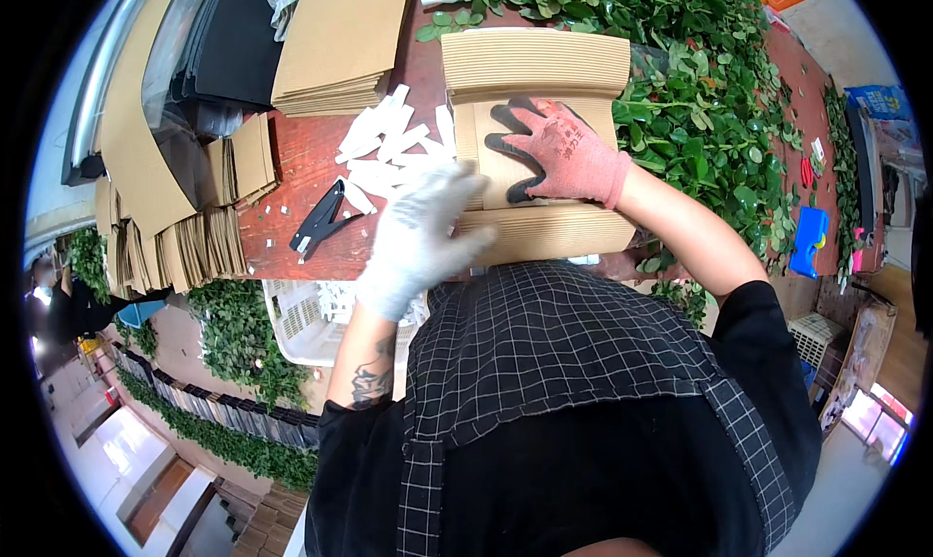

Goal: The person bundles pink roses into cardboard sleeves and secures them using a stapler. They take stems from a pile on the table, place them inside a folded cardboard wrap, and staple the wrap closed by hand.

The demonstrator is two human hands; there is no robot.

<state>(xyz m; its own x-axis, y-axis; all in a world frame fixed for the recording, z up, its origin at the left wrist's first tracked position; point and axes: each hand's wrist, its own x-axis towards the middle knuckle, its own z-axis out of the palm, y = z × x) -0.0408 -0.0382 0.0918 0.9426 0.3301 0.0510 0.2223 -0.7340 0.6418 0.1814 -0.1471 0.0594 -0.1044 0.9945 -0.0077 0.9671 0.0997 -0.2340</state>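
Observation:
In front of me a corrugated cardboard sheet [539, 59] lies on the red table, its far and near edges raised in ridged bands. My right hand [564, 154], in a red glove with black fingertips, presses flat on its middle with fingers spread. At the sheet's left edge is my left hand [418, 231] in a whitish glove, smeared by motion. Its thumb and fingers stand apart, and no held thing shows between them. Several white paper strips [379, 129] lie in a loose pile beyond that hand. A black stapler [323, 222] rests to its left.
Leafy green stems [695, 120] cover the table's right side. Stacked brown cardboard [340, 42] and black sheets [236, 42] stand at the far left, with folded cardboard pieces [199, 251] nearer. A white plastic basket [296, 324] sits below the table edge. A blue tape dispenser [807, 241] lies right.

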